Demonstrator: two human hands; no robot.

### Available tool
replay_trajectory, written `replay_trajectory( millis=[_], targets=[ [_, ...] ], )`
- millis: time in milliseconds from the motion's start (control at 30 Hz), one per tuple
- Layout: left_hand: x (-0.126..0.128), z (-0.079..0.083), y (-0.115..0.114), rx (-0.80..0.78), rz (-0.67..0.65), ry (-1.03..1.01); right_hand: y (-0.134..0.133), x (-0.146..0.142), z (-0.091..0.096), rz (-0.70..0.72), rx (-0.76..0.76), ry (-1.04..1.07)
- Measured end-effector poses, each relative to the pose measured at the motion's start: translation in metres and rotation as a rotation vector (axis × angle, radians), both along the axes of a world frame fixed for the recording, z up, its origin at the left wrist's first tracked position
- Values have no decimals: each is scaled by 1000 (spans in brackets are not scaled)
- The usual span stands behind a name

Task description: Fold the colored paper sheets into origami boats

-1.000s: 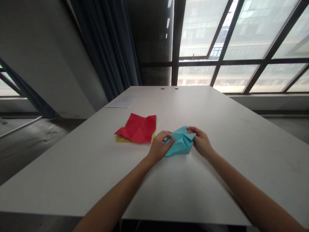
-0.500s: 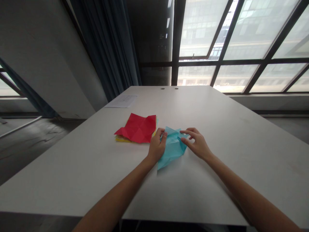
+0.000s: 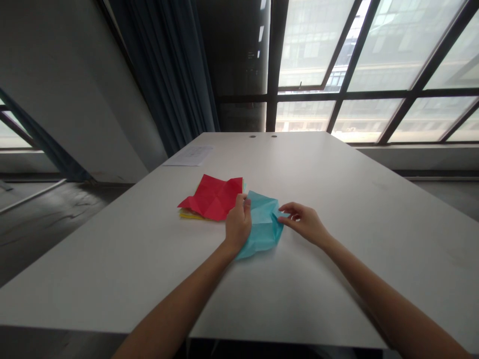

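Note:
A creased sheet of light blue paper (image 3: 264,224) is between my two hands, partly unfolded, just above or on the white table. My left hand (image 3: 238,222) grips its left side, with the fingers behind the sheet largely hidden. At the right corner, my right hand (image 3: 304,222) pinches the paper between thumb and fingers. Close to the left hand lies a red sheet of paper (image 3: 215,197), creased and uneven, on top of a stack with yellow paper (image 3: 192,215) showing under its near edge.
The white table (image 3: 322,294) stretches away toward the windows. A printed white sheet (image 3: 190,155) rests near its far left edge. Two round dark holes (image 3: 252,136) are set at the far end. A blue curtain (image 3: 172,70) hangs behind on the left.
My left hand has moved a little left and the blue paper is spread wider and flatter. The right hand has closed more on its corner. The red sheet stays put.

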State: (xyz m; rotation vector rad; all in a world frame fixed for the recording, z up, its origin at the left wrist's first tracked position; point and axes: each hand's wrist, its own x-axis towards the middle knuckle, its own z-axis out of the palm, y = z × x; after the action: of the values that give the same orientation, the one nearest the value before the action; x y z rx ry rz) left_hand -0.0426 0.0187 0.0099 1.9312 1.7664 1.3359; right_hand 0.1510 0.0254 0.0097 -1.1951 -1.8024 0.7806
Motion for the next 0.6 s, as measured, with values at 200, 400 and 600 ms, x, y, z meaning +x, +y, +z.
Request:
replay_trajectory(
  millis=[200, 400, 600],
  targets=[
    [-6, 3, 4, 47, 67, -49, 9, 9, -2, 54, -174, 369],
    [-11, 4, 9, 69, 55, -107, 20, 24, -8, 21, -220, 507],
    [-7, 3, 5, 35, 38, -114, 16, 19, -11, -110, 134, 11]
  ],
)
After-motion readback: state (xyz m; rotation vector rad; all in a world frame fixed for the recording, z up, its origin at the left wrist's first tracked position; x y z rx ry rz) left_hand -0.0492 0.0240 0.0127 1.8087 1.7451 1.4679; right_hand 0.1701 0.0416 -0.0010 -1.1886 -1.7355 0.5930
